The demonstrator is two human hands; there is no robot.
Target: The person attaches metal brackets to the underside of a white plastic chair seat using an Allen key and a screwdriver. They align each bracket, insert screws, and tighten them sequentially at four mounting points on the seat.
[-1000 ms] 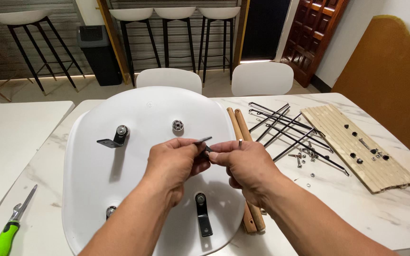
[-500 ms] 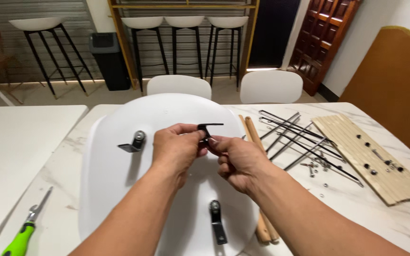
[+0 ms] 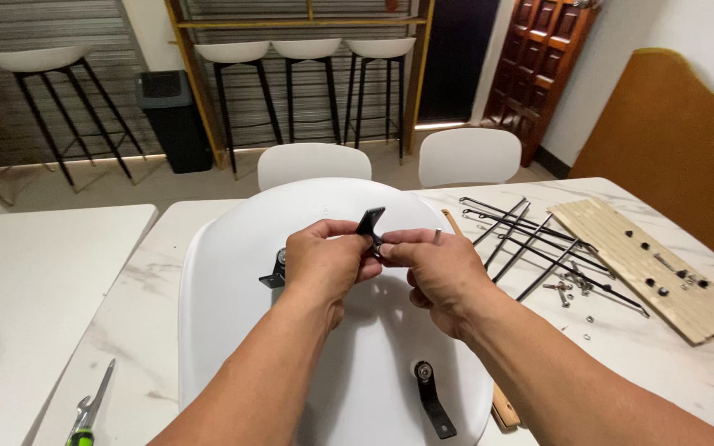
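Observation:
A white plastic chair seat (image 3: 233, 272) lies upside down on the marble table. Both my hands are raised just above its middle. My left hand (image 3: 324, 263) pinches a small black metal bracket (image 3: 369, 221), which sticks up between the fingers. My right hand (image 3: 433, 268) meets it from the right, its fingertips on a small silver bolt at the bracket's base. Another black bracket (image 3: 274, 271) sits bolted on the seat behind my left hand. A third bracket (image 3: 435, 400) is bolted near the seat's front edge.
Black metal rods (image 3: 530, 239), loose screws and washers (image 3: 570, 291) and a wooden board with hardware (image 3: 650, 264) lie on the right. A wooden leg (image 3: 502, 406) pokes out under the seat. A green-handled tool (image 3: 88, 409) lies front left. White chairs and bar stools stand behind.
The view has tilted and shifted; my hands stay together on the bracket, which now stands more upright between my fingers, and they sit further back over the seat.

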